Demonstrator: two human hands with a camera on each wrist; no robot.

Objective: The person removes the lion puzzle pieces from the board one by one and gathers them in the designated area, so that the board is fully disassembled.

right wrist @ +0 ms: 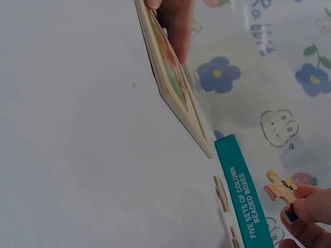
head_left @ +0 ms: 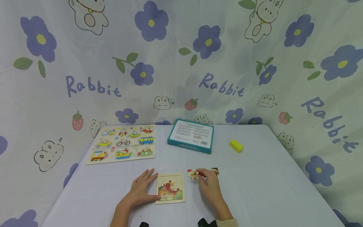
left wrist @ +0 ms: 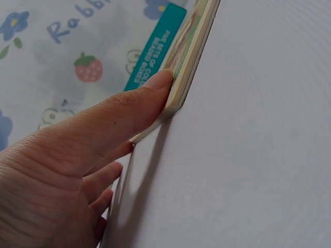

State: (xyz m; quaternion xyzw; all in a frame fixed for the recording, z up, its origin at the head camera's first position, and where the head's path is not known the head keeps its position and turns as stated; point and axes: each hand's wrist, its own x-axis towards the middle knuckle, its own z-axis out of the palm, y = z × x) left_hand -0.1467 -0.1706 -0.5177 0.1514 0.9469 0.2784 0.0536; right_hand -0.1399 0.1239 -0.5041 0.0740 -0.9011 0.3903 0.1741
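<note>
In the head view, a small square wooden jigsaw board point(head_left: 169, 201) lies near the front, with an animal picture partly filled in. My left hand point(head_left: 142, 188) is at its left side, fingers spread. The thumb lies straight on the frame's near corner, seen closer on the wooden edge point(left wrist: 195, 59) in the left wrist view. To the right of the board, my right hand point(head_left: 211, 186) pinches a jigsaw piece point(right wrist: 280, 188) between thumb and fingers, raised above the table. Loose jigsaw pieces point(head_left: 193, 174) lie by those fingers, another point(head_left: 215, 171) just behind the hand.
Behind the hands lie a large wooden vehicle puzzle point(head_left: 123, 143) on the left and a teal box point(head_left: 191, 135) in the middle. A yellow block point(head_left: 236, 146) sits further right. A curtain printed with flowers and rabbits point(head_left: 181, 69) hangs behind the white table point(head_left: 269, 189).
</note>
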